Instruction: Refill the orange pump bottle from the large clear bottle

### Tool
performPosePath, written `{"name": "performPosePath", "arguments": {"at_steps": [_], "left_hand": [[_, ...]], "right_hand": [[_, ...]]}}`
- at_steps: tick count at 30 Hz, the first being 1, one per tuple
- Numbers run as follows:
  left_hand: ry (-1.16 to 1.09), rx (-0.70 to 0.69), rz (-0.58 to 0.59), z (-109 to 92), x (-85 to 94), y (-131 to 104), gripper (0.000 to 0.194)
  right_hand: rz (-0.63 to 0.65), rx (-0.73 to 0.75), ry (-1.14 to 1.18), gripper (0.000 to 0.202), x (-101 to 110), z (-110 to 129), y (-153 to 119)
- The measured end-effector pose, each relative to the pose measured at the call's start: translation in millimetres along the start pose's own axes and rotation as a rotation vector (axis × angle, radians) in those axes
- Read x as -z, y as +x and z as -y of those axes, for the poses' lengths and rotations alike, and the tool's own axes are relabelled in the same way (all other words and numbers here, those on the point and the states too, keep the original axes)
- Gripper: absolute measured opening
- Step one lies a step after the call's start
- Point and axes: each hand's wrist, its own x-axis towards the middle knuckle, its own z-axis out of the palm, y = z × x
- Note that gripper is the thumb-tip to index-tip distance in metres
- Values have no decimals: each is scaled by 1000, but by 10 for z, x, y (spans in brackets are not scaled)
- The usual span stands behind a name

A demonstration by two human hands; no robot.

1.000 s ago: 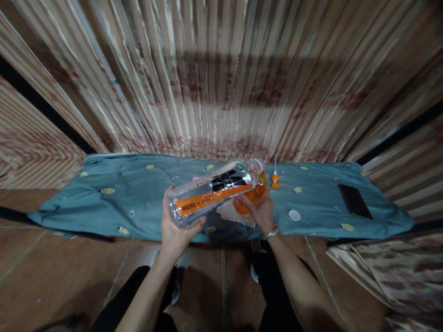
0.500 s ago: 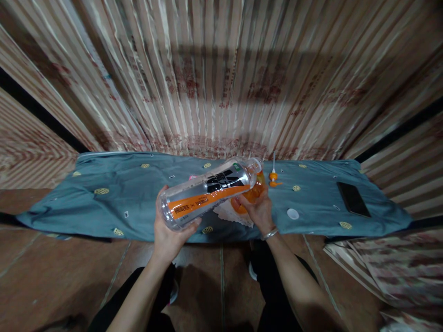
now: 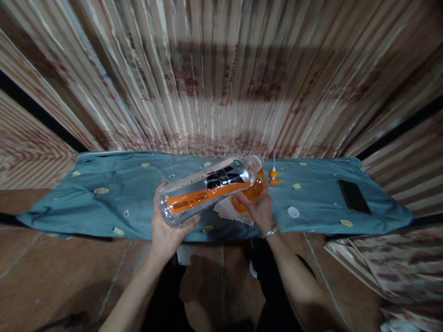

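My left hand is wrapped round the base end of a large clear plastic bottle with an orange, black and silver label. The bottle lies tilted, its uncapped mouth to the right and slightly higher in view, over an orange bottle. Around that orange bottle my right hand is closed, a bangle on the wrist. The clear bottle's neck hides the top of the orange one, so whether they touch cannot be seen. Beneath them is a white lacy cloth. An orange pump head with its tube lies just right.
A teal cloth with yellow patterns covers the narrow table. On it lie a round white cap and, farther right, a black phone. Striped curtains hang behind and at both sides. Tiled floor shows in front.
The base of the clear bottle has shifted very slightly up and left with my left hand. My right hand stays round the orange bottle. My left leg has moved a little.
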Motion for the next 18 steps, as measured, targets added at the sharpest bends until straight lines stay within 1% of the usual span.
{"name": "performPosePath", "arguments": {"at_steps": [5,8,14,18], "left_hand": [[-26,21,6,18,-22,14,115],[-32,18,8,53,-19,20,117],[37,-15,20,94,57,50,114],[42,-11,23,80,68,52,111]], "right_hand": [[-1,23,-7,75,1,-28,14],[2,15,-13,75,11,-20,17],[23,11,-15,75,8,14,16],[8,-3,-24,76,2,26,7]]}}
